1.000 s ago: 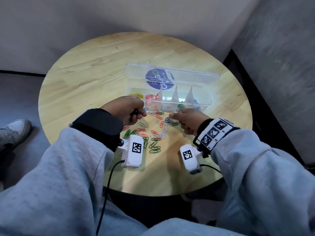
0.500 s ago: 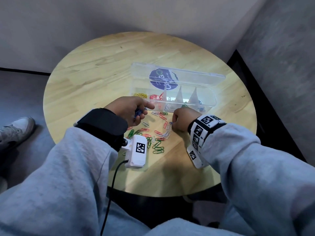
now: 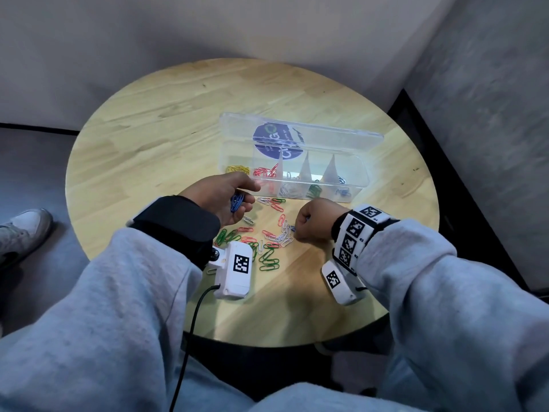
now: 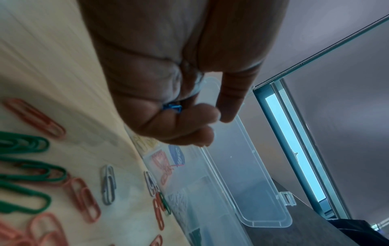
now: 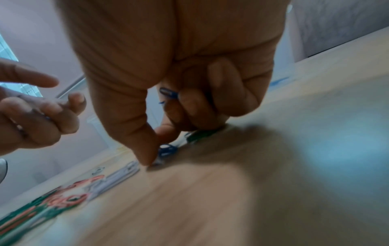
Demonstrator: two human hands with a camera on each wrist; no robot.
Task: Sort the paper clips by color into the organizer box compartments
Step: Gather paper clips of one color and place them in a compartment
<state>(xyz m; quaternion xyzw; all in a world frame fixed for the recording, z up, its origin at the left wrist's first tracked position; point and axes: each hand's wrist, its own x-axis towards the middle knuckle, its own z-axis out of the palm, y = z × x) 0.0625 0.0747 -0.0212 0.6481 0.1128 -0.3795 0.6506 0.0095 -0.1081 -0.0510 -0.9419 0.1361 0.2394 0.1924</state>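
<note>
A clear organizer box (image 3: pixel 361 169) lies open on the round wooden table (image 3: pixel 148 138). From left to right its compartments hold yellow (image 3: pixel 237 168), red (image 3: pixel 263 172), white (image 3: pixel 289 189), green (image 3: pixel 314 190) and blue clips (image 3: pixel 343 192). Loose red, green and white clips (image 3: pixel 267 237) lie between my hands. My left hand (image 3: pixel 228 197) cups a bunch of blue clips (image 3: pixel 237 202), which also show as blue clips (image 4: pixel 172 106) in its curled fingers. My right hand (image 3: pixel 312 218) is fisted over the pile. It keeps blue clips (image 5: pixel 168 94) in its curled fingers, while thumb and forefinger pinch another blue clip (image 5: pixel 167 149) on the table.
White wrist cameras with marker tags (image 3: pixel 236 269) (image 3: pixel 338 282) hang close over the table's near edge, and a black cable (image 3: pixel 193 316) runs down from the left one. A shoe (image 3: pixel 20 233) stands on the floor at the left. Grey walls close in behind and to the right.
My right hand drew back from the box front to the loose pile and turned knuckles up. My left hand loosened, so the blue clips in it now show.
</note>
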